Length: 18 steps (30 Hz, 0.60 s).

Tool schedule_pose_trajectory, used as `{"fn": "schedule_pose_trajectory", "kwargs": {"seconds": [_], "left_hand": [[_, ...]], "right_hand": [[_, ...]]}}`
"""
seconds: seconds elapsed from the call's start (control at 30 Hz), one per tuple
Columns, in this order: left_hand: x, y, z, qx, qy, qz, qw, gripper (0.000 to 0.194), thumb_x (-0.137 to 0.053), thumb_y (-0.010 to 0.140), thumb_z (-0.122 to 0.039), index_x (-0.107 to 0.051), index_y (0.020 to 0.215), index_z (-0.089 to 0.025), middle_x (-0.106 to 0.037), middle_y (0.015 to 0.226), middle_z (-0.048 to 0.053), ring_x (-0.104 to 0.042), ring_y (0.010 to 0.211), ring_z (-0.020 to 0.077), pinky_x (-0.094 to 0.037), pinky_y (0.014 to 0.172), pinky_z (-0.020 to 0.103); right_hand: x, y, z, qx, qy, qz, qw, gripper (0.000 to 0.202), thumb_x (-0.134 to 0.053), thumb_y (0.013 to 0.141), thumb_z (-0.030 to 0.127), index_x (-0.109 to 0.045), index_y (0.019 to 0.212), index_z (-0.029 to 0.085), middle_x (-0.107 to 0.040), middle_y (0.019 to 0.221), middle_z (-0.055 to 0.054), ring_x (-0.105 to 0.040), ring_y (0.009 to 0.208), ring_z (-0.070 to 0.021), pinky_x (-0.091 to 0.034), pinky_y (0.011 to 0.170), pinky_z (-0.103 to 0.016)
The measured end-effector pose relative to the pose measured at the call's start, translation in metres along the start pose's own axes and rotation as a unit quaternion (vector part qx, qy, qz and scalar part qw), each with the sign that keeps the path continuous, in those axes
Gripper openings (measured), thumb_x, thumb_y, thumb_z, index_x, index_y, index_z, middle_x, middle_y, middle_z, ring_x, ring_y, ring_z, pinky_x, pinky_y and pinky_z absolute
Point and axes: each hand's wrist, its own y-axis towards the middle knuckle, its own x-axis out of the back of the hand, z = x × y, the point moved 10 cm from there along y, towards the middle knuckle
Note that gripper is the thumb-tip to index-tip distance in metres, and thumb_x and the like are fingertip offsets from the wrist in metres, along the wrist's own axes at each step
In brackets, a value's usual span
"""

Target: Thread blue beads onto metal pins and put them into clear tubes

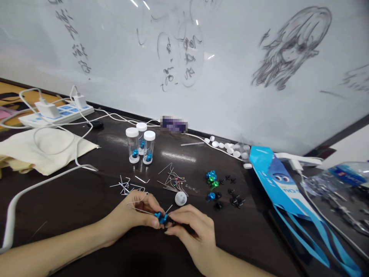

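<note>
Both hands are pinched tight on a little blue nut [160,217] right between the left hand [135,215] and right hand [191,227], near table edge, with thin wire pins [170,181] and capped vials [141,146] farther back.

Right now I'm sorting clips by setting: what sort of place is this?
Probably an office or classroom desk used for small assembly: a scribbled whiteboard behind the dark table, a power strip, and capped vials of small parts.
</note>
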Motion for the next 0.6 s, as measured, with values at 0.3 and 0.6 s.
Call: {"fn": "schedule_pose_trajectory", "kwargs": {"seconds": [0.3, 0.6], "left_hand": [[-0.001, 0.000, -0.005, -0.023, 0.016, 0.011, 1.000, 0.016, -0.084, 0.061, -0.010, -0.078, 0.074, -0.018, -0.074, 0.073, 0.000, -0.067, 0.070, 0.0128, -0.051, 0.067, 0.021], [-0.007, -0.002, -0.004, -0.017, 0.021, 0.032, 0.999, 0.016, -0.083, 0.064, -0.010, -0.078, 0.076, -0.018, -0.076, 0.077, 0.001, -0.068, 0.074, 0.0134, -0.052, 0.070, 0.021]], "right_hand": [[-0.001, 0.000, -0.006, -0.017, -0.030, 0.005, 0.999, 0.009, -0.075, 0.080, 0.016, -0.073, 0.089, 0.016, -0.072, 0.072, -0.004, -0.067, 0.062, -0.0168, -0.053, 0.059, -0.025], [-0.015, -0.010, -0.013, -0.054, -0.005, 0.075, 0.996, 0.018, -0.055, 0.094, 0.014, -0.059, 0.109, 0.023, -0.069, 0.070, 0.004, -0.067, 0.059, -0.0110, -0.053, 0.063, -0.019]]}}
